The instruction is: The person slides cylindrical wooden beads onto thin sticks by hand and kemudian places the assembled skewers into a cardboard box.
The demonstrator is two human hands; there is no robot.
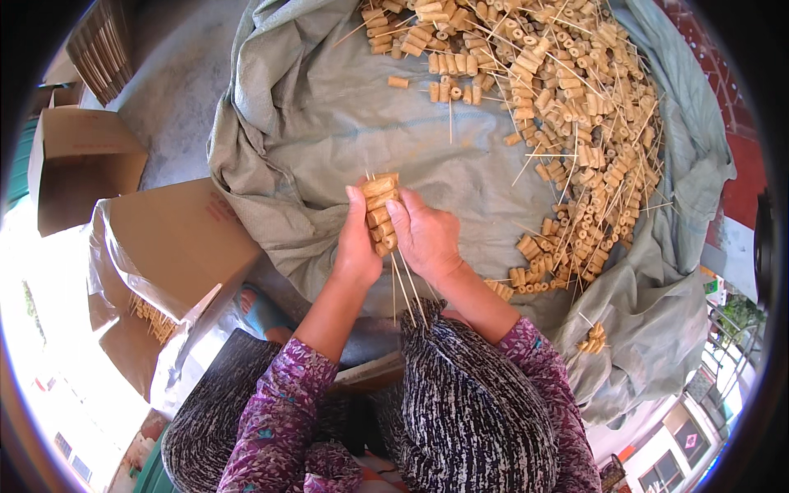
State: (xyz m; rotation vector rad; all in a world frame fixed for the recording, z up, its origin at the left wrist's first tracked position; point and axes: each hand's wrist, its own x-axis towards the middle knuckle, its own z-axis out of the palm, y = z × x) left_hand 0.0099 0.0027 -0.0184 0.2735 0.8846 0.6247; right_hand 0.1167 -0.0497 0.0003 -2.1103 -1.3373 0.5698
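Note:
Between my two hands is a bundle of skewers threaded with short, hollow, golden-brown rolls. Its bare stick ends point down toward my knees. My left hand closes round its left side. My right hand grips it from the right, the thumb pressed on the rolls. Below my hands lies a grey-green woven sheet, bunched up along its rim. A large heap of the same skewered rolls covers its right and far side, with sticks poking out at many angles. A single loose roll lies left of the heap.
Left of the sheet stands an open cardboard box lined with clear plastic, with skewers inside. Another open box sits behind it, and flattened cardboard leans farther back. A small skewer bunch lies on the sheet's near right fold.

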